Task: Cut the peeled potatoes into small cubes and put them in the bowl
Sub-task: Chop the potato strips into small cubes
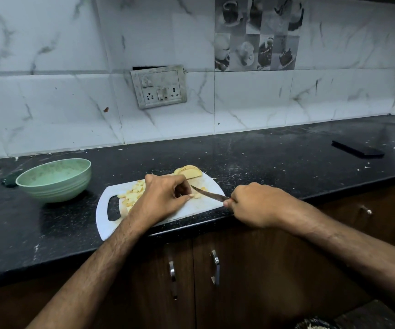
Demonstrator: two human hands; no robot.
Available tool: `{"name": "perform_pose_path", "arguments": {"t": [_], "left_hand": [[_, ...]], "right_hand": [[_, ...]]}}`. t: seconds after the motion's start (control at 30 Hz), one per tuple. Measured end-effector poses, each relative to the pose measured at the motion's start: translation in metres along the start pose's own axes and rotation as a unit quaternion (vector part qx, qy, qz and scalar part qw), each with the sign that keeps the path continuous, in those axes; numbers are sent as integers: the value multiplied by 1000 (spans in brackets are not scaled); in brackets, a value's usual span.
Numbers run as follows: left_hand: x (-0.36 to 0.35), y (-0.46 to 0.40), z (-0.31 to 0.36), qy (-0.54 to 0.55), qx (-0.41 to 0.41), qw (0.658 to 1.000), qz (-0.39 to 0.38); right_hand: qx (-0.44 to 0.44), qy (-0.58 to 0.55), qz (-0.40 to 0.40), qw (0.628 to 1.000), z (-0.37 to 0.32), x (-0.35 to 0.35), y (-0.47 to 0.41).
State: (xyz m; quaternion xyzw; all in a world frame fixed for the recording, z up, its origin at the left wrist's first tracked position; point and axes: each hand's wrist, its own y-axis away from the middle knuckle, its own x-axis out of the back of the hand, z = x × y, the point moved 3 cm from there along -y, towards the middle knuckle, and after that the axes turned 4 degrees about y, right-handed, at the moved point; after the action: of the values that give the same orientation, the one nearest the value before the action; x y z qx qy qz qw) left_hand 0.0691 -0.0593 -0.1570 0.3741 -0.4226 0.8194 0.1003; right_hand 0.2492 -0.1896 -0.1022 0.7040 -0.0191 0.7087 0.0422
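Dicing on the white cutting board [206, 205] at the desk [263, 162] edge: left hand [163, 198] curled over a small strip of potato [195, 195], fingertips pinching it; right hand [253, 205] clamped round the handle of the knife [209, 193], blade angled down at the strip. Best done by keeping left fingertips tucked back from the edge, cutting straight down in even steps, feeding the strip forward. Cut cubes [133, 193] heaped left of the hand, uncut slices [188, 172] stacked at the far rim. Green bowl [53, 180] well left, apparently without potato. No readable brand or writing anywhere.
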Motion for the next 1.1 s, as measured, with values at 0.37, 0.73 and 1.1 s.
{"name": "perform_pose_path", "arguments": {"t": [0.37,0.73,1.1], "left_hand": [[-2,-2,2,20,-8,1000,-7],[0,1,5,-38,-9,999,-3],[3,-2,10,-83,-34,996,13]], "right_hand": [[7,20,-6,1000,-12,-11,0],[37,52,-52,997,-7,-1,-3],[41,-18,-36,998,54,37,-37]]}}
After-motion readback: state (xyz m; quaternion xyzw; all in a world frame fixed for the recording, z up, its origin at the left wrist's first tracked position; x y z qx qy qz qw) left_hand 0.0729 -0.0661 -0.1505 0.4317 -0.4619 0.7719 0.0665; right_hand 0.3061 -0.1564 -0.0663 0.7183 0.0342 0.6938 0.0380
